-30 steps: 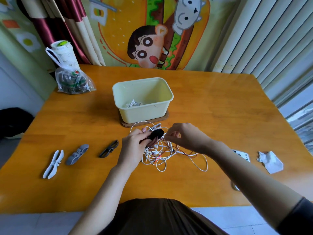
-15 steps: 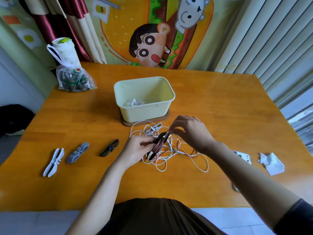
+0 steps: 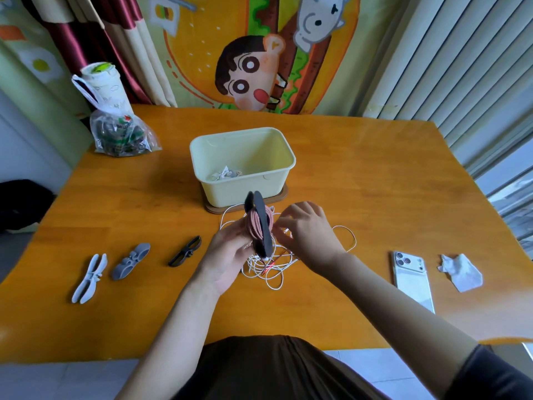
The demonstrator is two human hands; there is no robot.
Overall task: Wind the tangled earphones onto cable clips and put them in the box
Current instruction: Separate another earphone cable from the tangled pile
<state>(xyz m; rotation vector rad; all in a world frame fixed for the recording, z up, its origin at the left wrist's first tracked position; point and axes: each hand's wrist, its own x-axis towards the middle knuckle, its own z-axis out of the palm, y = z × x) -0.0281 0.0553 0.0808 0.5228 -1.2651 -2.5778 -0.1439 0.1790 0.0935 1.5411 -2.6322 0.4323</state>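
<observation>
My left hand (image 3: 227, 256) grips a black cable clip (image 3: 262, 223) held upright, with pink earphone cable wound round its middle. My right hand (image 3: 305, 232) is just right of the clip, fingers curled and pinching cable at its side. Under both hands lies a tangle of white earphone cable (image 3: 274, 264) on the table. The pale yellow box (image 3: 284, 173) stands behind on a brown base, with a wound white bundle (image 3: 226, 173) inside. Three spare clips lie to the left: black (image 3: 184, 252), grey (image 3: 131, 261) and white (image 3: 89, 278).
A white phone (image 3: 411, 277) and a crumpled tissue (image 3: 461, 272) lie at the right of the wooden table (image 3: 360, 180). A clear plastic bag and a white cup (image 3: 115, 122) stand at the back left corner. The near table edge runs just before my body.
The black clip has been turned from lying across my left fingers to standing upright, showing the pink cable wound on it. My right hand stayed close beside it at the cable.
</observation>
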